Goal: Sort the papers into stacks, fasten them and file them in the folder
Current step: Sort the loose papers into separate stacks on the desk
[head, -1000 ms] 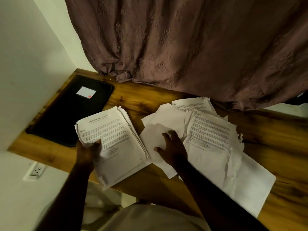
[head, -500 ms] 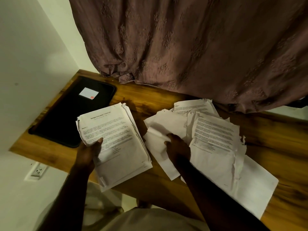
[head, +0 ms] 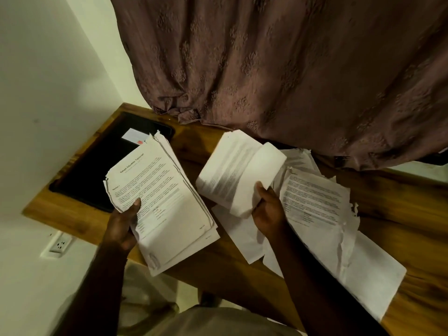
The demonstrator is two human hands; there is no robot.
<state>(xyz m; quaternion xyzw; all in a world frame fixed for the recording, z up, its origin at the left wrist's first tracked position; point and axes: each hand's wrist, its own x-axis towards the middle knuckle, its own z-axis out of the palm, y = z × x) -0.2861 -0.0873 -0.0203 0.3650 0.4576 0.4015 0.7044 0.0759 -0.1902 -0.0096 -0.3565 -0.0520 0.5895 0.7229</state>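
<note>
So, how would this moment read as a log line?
left hand: holds printed paper stack | right hand: holds curled white sheet | black folder: on wooden desk

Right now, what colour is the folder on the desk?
The folder is black, seen in the head view.

We record one wooden table [head: 400, 214]. Far left on it: a black folder [head: 97, 170] lying flat, bearing a white label [head: 134, 135]. Right: loose printed papers [head: 315, 214], overlapping, some torn-edged, reaching the near edge. Far edge: a curtain hem [head: 194, 115] resting on the wood.
</note>
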